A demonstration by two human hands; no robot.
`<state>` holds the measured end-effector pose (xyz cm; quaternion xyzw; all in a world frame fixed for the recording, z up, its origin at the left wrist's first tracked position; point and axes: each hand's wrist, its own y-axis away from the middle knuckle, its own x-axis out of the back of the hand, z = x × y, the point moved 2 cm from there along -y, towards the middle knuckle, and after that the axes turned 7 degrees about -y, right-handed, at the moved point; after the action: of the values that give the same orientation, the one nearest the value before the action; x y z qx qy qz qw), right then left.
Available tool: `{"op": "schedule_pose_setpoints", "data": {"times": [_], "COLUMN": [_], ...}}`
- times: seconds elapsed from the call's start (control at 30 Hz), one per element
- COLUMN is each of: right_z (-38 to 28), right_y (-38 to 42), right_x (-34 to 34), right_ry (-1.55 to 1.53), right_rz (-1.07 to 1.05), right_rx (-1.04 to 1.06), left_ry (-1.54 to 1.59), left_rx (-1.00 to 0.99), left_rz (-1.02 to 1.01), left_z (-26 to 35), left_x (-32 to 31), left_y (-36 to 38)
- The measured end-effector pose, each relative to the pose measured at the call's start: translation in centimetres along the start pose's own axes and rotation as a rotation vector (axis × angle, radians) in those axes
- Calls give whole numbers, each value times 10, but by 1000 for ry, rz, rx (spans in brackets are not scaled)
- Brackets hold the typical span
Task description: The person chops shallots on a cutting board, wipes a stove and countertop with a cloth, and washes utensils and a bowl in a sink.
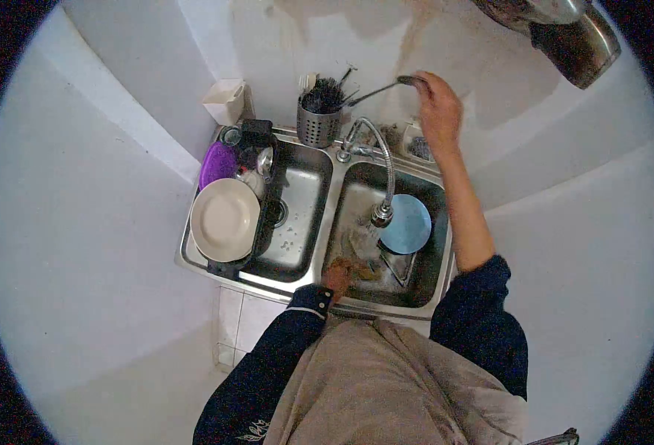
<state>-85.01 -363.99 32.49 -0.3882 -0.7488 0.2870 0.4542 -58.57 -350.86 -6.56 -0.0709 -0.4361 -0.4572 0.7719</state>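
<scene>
My right hand (440,115) is raised above the back right of the sink, its fingers closed on a long, thin spoon-like utensil (377,93). The utensil's oval end is at my fingers and its thin shaft slants down left to the utensil holder (318,124), a perforated metal cup full of cutlery. Low at the front of the right basin is my left hand (338,276), its fingers blurred beside brownish, indistinct items. Behind it, water runs from the flexible faucet (383,215) next to a light blue plate (408,228).
A black dish rack (256,127) at the left holds a cream plate (225,220), a purple item (218,165) and other dishes. Droplets dot the left basin (295,215). A white container (225,100) stands in the back left corner. Metal pots (575,52) hang upper right.
</scene>
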Motion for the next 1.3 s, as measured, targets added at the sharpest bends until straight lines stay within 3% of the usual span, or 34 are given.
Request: {"op": "schedule_pose_setpoints", "data": {"times": [0.07,0.1,0.2,0.3,0.43,0.5,0.6,0.63,0.67,0.73,0.77,0.83,0.9,0.93,1.0,1.07,1.13,1.17,1.23,1.3], "right_z": [8,10,10,18,30,32,42,44,50,67,80,102,104,133,123,150,169,173,170,160], "right_y": [-13,-19,-26,-26,-12,-10,7,18,35,78,112,190,269,341,410,520,597,614,607,590], "right_x": [-50,-72,-112,-144,-165,-152,-103,-82,-61,-21,-6,15,25,14,4,-14,-43,-50,-54,-54], "right_ry": [51,76,127,167,171,64,-131,-202,-189,-171,-163,-100,-51,76,-50,88,247,326,-24,-386], "right_rz": [-108,-175,-316,-487,-697,-548,-406,-364,-283,-124,-49,19,-242,-411,-794,-875,-868,-863,-815,-723], "right_rx": [43,35,9,25,-11,36,-77,-139,-215,-361,-440,-635,-739,-669,-262,-163,-31,39,-496,-1011], "left_ry": [-60,-172,23,-30,-61,-34,114,37,6,-60,21,-141,-260,-299,-270,-140,-76,-86,-151,-131], "left_rx": [-292,-478,-17,-8,-128,-255,-129,-50,-72,-114,31,-156,-277,-305,-255,-101,80,64,-75,-70], "left_rz": [229,273,-30,8,-138,-265,-8,-154,-131,-71,-212,-69,-21,-45,-114,-192,-254,-218,-82,-13], "left_z": [-28,-20,6,26,2,-8,-1,3,9,15,38,7,-1,7,4,-9,32,36,31,17], "left_x": [-39,-20,6,38,0,-13,-3,0,4,17,52,-3,-17,-6,-6,-20,31,38,35,20], "left_y": [-1,10,6,23,9,-3,13,4,7,12,19,7,3,4,5,2,10,12,16,16]}}
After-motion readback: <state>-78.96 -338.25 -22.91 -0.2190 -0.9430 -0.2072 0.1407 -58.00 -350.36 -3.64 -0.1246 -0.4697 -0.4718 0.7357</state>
